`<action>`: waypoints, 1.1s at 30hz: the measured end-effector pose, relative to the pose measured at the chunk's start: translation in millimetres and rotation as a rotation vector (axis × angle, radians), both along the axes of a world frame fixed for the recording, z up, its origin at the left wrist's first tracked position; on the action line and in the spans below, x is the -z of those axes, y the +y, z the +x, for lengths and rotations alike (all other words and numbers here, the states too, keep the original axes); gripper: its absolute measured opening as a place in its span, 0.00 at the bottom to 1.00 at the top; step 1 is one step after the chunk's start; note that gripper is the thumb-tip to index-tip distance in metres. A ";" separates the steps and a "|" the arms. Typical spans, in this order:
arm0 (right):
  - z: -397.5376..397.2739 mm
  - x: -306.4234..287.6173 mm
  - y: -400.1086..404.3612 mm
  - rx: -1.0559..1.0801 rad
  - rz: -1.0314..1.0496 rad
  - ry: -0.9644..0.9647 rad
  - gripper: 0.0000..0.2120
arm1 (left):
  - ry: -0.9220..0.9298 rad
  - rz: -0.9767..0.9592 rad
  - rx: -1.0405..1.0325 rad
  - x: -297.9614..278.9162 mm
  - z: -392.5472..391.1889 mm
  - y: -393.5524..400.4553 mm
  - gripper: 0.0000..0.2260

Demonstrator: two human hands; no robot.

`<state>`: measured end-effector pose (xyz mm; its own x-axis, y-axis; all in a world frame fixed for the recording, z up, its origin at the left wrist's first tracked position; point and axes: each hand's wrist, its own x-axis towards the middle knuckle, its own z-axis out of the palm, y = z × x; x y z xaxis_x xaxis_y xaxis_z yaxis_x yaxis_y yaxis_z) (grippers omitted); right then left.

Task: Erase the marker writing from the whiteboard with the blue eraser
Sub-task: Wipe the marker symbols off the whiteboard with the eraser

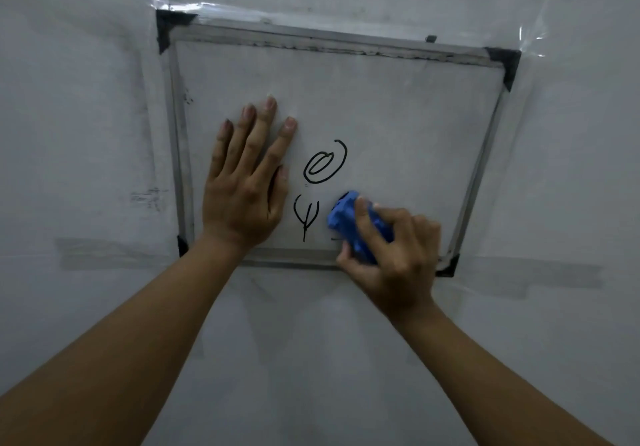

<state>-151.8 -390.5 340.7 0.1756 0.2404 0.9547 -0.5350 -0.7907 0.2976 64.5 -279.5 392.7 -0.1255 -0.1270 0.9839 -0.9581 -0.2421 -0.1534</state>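
The blue eraser point(358, 225) sits low and right of centre in the frame, pressed against the whiteboard point(398, 127) near its lower edge. The right hand point(391, 248) grips it, fingers point(362, 208) curled over the top and thumb tucked beneath. Two marker figures remain: a looped scribble point(325, 161) at centre frame and a forked mark point(306, 215) just left of the eraser. A short dash shows at the eraser's lower left edge; whether more ink lies under it cannot be told.

The left hand point(247, 175) lies flat on the board left of the marks, fingers straight and spread, grasping nothing, apparently steadying the board.

Assessment: wiping is in hand and well short of done. Good practice here is firm, even pressure with overlapping strokes, sweeping left across the forked mark, then up over the scribble. The left hand's thumb lies close to both marks and would likely need to shift clear.

Surroundings: the board has a metal frame point(180, 134) with black corner caps point(507, 63), fixed by clear tape point(530, 40) to a pale surface point(69, 99). Smudges show near the frame's left edge.
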 end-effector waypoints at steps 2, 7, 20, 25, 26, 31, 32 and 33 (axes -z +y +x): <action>1.6 10.5 0.9 -0.031 -0.056 0.169 0.28 | 0.001 0.003 0.002 0.0 0.1 0.2 0.25; -10.9 -12.0 -8.0 0.039 -0.053 0.064 0.24 | 0.003 -0.002 0.006 0.7 0.1 -0.2 0.25; 1.2 -23.8 -0.9 0.079 0.014 -0.141 0.22 | -0.003 -0.008 0.006 0.8 0.3 -0.4 0.25; -11.6 -33.3 -7.6 0.049 -0.108 0.101 0.26 | 0.000 0.000 0.006 0.4 1.0 -0.3 0.25; -15.6 -43.6 -11.0 0.084 -0.087 0.026 0.25 | 0.001 -0.002 0.006 0.7 0.7 -0.5 0.25; -5.3 -62.5 -3.6 0.099 0.201 -0.342 0.27 | -0.003 -0.009 0.004 0.9 -0.3 -0.4 0.25; -1.8 -57.2 -0.3 0.072 0.179 -0.278 0.27 | -0.003 -0.007 0.005 0.9 0.0 -0.4 0.25; -1.7 -53.1 1.9 0.050 0.125 -0.182 0.26 | -0.002 -0.004 0.005 0.8 0.5 -0.2 0.25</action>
<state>-153.5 -388.7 393.8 0.0059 0.1135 0.9935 -0.6103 -0.7866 0.0935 64.9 -279.8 392.0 -0.1284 -0.1228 0.9841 -0.9590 -0.2374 -0.1547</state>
